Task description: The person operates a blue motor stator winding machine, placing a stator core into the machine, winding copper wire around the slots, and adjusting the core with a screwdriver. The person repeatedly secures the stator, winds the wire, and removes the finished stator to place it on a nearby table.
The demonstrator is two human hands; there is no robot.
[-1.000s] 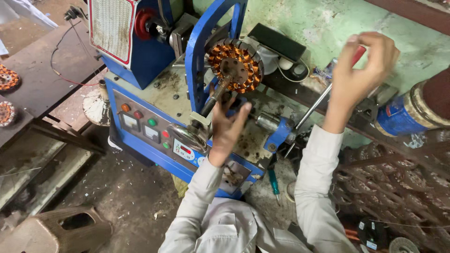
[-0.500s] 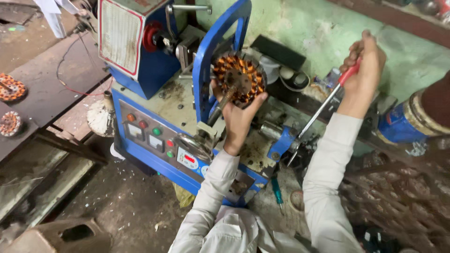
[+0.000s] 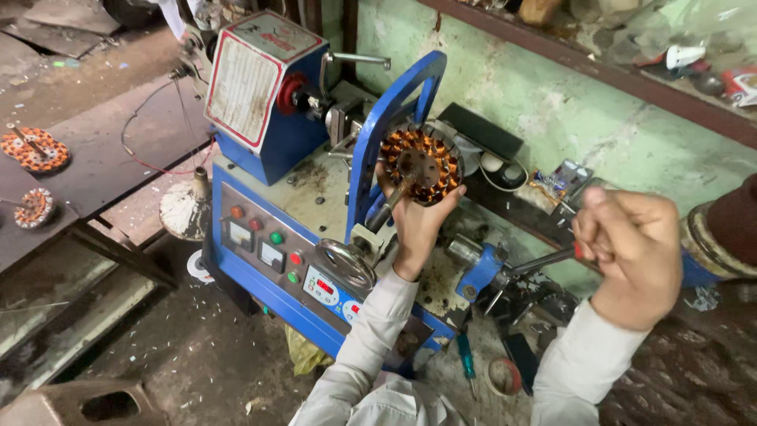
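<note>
The left hand (image 3: 416,225) was raised under a copper-wound stator (image 3: 420,166), with its grip closed around the lower edge of that round part; the fingers cupped it from below and the thumb side pressed on its right rim. The stator sat directly above this grip, held against the blue arched frame (image 3: 388,130) of a blue winding machine (image 3: 272,142). A dark metal shaft (image 3: 392,202) passed from the middle of the stator down to the left of the hand.

The right hand (image 3: 631,256) was well apart to the right, its grip shut tightly around the red handle (image 3: 579,251) of a steel lever (image 3: 540,260). The lever ran from this grip to the left, toward a blue clamp block (image 3: 479,272) on the machine bed.

Below and left of the left grip there was a metal handwheel (image 3: 345,264) and a control panel (image 3: 276,256) with red and green buttons and small displays. Far to the left of both grips, two more wound stators (image 3: 35,150) lay on a dark bench (image 3: 118,158). A blue-handled screwdriver (image 3: 467,364) lay lower down between the two sleeves.
</note>
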